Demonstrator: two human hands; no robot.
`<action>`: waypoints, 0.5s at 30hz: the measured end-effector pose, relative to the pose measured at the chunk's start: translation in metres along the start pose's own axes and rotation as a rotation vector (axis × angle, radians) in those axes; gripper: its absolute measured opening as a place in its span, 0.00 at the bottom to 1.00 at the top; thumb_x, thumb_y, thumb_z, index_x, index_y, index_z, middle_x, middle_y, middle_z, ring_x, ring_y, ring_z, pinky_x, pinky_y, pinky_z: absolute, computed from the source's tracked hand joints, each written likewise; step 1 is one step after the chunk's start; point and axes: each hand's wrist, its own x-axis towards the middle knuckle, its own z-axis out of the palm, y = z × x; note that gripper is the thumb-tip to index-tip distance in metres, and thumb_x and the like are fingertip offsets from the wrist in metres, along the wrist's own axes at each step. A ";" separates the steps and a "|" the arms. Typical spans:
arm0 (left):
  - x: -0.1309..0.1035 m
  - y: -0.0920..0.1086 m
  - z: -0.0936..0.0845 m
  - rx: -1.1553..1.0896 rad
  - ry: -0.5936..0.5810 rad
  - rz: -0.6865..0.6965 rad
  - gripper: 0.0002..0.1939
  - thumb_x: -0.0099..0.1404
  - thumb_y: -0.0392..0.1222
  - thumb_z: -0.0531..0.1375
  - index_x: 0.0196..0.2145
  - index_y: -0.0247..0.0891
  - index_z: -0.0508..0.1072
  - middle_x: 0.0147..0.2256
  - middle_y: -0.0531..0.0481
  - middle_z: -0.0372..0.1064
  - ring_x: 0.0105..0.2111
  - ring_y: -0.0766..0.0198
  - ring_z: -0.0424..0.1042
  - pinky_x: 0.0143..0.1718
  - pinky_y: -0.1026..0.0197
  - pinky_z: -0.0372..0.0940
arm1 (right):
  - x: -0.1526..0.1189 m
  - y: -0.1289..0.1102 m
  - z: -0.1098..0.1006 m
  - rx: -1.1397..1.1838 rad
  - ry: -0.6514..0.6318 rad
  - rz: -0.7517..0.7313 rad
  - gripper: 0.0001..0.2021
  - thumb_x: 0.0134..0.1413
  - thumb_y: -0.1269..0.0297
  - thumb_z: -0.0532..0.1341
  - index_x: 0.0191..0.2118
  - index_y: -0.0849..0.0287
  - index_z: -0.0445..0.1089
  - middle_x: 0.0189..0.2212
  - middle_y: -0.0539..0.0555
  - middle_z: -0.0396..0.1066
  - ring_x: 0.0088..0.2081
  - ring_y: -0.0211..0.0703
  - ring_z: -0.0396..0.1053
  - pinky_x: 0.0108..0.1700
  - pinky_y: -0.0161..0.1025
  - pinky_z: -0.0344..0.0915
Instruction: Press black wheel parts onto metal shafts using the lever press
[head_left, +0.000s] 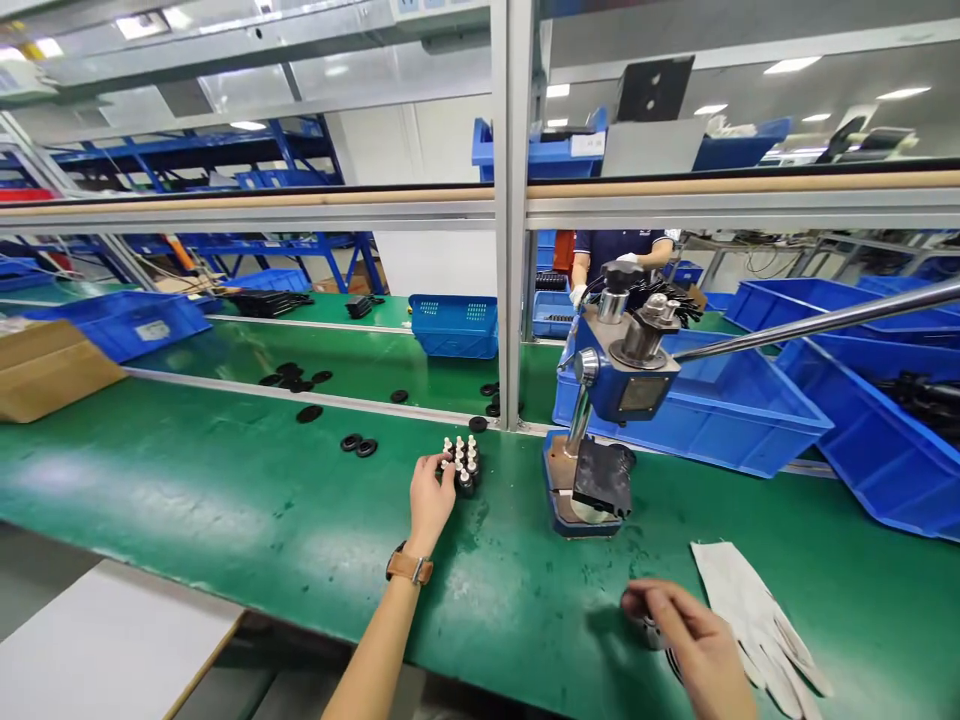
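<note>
Small black parts with white tops (466,472) stand upright in a tight cluster on the green bench. My left hand (433,492), with a brown-strapped watch on its wrist, reaches the cluster's left side. Its fingers are closed around one of these parts, mostly hidden by the fingertips. Near the front edge, my right hand (694,635) is curled, thumb against fingers, around a small black-and-silver part (651,632). Most of that part is covered, and its kind is unclear. Between and beyond my hands stands a blue lever press (626,375), with a black block (602,476) at its base.
White gloves (750,610) lie right of my right hand. Black rings (358,445) are scattered on the left. Behind the press are blue bins (697,410), and a metal post (510,300) rises mid-bench. A person (611,250) works across the bench. A cardboard box (52,370) sits far left.
</note>
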 end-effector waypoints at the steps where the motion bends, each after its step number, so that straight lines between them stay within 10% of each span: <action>1: 0.002 -0.002 0.000 0.007 -0.016 0.010 0.11 0.64 0.46 0.57 0.37 0.39 0.76 0.39 0.42 0.72 0.39 0.52 0.74 0.46 0.48 0.71 | -0.004 -0.001 0.018 0.020 -0.057 -0.028 0.25 0.55 0.37 0.65 0.38 0.56 0.83 0.33 0.60 0.82 0.36 0.55 0.81 0.41 0.44 0.79; 8: -0.004 -0.002 -0.021 0.037 -0.111 0.100 0.13 0.67 0.49 0.57 0.36 0.40 0.79 0.36 0.44 0.74 0.36 0.54 0.76 0.42 0.52 0.72 | 0.024 -0.028 0.132 -0.171 -0.342 -0.336 0.17 0.66 0.55 0.59 0.52 0.59 0.77 0.38 0.57 0.81 0.38 0.47 0.79 0.43 0.42 0.76; 15: 0.017 0.015 -0.016 0.111 -0.157 0.378 0.16 0.71 0.42 0.55 0.50 0.38 0.78 0.57 0.38 0.74 0.63 0.46 0.66 0.65 0.40 0.62 | 0.099 -0.052 0.221 -0.514 -0.203 -0.460 0.14 0.66 0.70 0.57 0.54 0.61 0.71 0.45 0.60 0.76 0.41 0.46 0.76 0.45 0.40 0.69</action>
